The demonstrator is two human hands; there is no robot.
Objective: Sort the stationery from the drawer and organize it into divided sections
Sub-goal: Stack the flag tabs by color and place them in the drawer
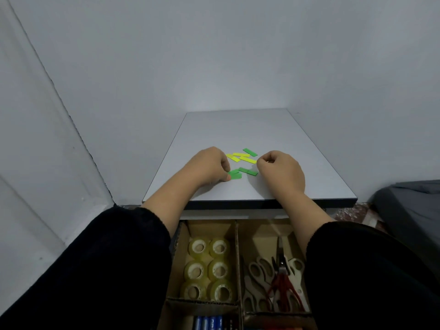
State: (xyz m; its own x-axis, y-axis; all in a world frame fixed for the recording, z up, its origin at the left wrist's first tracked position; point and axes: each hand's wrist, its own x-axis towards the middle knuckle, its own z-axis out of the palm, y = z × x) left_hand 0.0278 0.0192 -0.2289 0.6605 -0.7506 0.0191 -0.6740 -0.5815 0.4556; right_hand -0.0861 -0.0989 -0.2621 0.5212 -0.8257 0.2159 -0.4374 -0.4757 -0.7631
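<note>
Several small paper strips lie on the grey tabletop (273, 129): yellow strips (238, 157) and green strips (248, 171). My left hand (209, 166) has curled fingers and pinches a green strip (235, 175) between thumb and fingertips. My right hand (281, 172) is curled too, its fingertips pinching the right end of a yellow strip (248, 160). Below the table edge, the open drawer (236, 246) has cardboard dividers. One section holds several clear tape rolls (207, 267), another holds several scissors (273, 282).
Blue cylindrical items (207, 323) fill a front section of the drawer, and orange items (281, 327) peek in at the bottom edge. Grey walls close in behind and on the left. A dark grey cushion (414, 210) sits at the right.
</note>
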